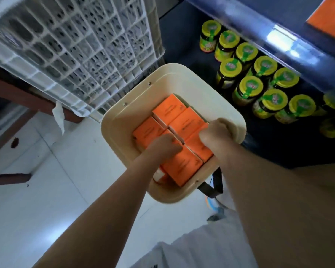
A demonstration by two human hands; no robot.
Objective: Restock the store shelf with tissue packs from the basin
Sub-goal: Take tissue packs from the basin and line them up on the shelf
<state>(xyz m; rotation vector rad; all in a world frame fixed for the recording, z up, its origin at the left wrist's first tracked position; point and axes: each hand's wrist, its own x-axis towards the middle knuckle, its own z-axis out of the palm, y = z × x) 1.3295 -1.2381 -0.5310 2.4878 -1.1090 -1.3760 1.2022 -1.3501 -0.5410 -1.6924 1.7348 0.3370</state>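
i'm curling my left hand and right hand round orange tissue packs lying right under my fingers in the basin, it's looking nearly full, so i'm reckoning most shelf restocking is lying ahead.

basin open above, crate just beyond, jars at right

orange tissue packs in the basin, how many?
6 tissue packs visible in basin: far, far-right, left, beneath right hand, near, low near-left corner. Left hand covers the middle; more may be hidden.
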